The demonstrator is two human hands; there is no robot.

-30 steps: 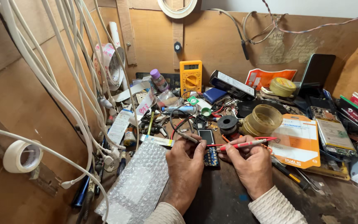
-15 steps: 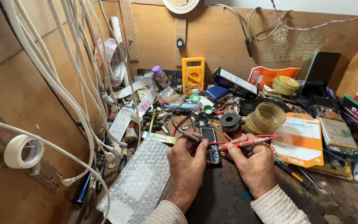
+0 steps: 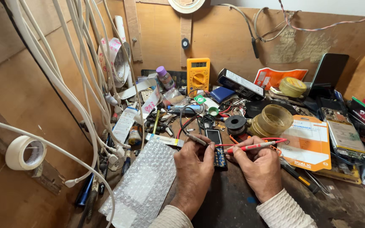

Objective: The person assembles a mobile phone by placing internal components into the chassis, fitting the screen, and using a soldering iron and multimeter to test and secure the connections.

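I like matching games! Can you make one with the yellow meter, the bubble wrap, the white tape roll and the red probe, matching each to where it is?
Things:
1. yellow box-shaped multimeter
2. clear plastic bubble wrap sheet
3. white roll of tape
4. thin red test probe

Places:
A. hanging on the left wooden wall
B. in the right hand
C. leaning against the back wall
D. flat on the bench beside the left hand

Pairs: 1-C, 2-D, 3-A, 4-B
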